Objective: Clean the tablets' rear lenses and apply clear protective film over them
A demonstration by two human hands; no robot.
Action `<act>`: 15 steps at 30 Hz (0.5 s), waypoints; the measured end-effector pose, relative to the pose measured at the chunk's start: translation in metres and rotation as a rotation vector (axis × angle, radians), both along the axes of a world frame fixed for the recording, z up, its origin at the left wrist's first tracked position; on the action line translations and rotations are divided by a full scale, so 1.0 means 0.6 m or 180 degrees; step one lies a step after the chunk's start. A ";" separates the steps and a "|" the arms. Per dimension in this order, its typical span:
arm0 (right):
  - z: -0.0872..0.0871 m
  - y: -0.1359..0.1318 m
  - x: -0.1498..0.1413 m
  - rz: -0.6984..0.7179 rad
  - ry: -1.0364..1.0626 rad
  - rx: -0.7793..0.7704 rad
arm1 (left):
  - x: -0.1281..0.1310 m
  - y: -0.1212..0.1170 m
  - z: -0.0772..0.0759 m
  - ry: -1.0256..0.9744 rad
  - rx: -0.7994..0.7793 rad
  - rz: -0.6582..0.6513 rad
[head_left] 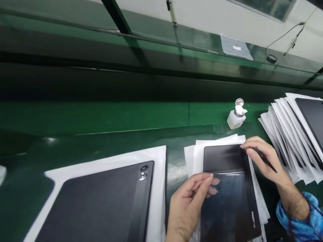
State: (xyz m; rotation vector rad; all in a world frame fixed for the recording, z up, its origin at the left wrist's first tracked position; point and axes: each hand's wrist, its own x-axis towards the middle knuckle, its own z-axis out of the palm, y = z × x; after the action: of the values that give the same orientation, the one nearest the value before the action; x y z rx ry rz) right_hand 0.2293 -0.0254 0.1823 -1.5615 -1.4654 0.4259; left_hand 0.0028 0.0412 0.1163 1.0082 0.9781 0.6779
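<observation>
My left hand [188,205] pinches the upper edge of a clear plastic film [227,193] between thumb and fingers. The film lies over the lower part of a dark tablet [220,156], back side up, on white sheets [199,148]. At the tablet's upper right corner, beside its camera, are the fingertips of my right hand [263,154]. That hand is closed on a slim black pointed tool [270,164], whose tapered end sticks out past the palm; its exact kind is unclear. The tool's other end is hidden by the fingers.
Another dark tablet [101,201] lies on a white sheet to the left. A white dispenser bottle [236,119] with its lid up stands behind. Stacked tablets between white sheets [285,134] are at right. A shelf above carries a clear bag [236,48] and black ring [272,58].
</observation>
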 end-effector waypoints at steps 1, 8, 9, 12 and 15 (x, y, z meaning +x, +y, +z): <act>-0.008 -0.015 -0.005 0.0141 0.0308 -0.0147 | 0.001 -0.001 -0.001 0.0016 0.0028 -0.0088; -0.050 -0.059 0.009 0.0570 0.2225 -0.0703 | 0.006 0.004 -0.004 0.0244 0.0276 -0.0940; -0.051 -0.060 0.012 0.0657 0.2245 -0.0800 | 0.006 0.005 -0.001 0.0304 0.0359 -0.0982; -0.051 -0.063 0.016 0.0693 0.2245 -0.0808 | 0.004 0.009 0.013 0.0422 0.0555 -0.1057; -0.050 -0.062 0.012 0.0591 0.2277 -0.0694 | 0.005 0.012 0.023 0.0488 0.0689 -0.1094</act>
State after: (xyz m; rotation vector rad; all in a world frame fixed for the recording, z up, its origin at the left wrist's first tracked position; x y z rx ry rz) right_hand 0.2362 -0.0629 0.1522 -1.2365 -1.0175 1.1517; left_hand 0.0056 0.0481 0.1300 1.3976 0.8458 0.4294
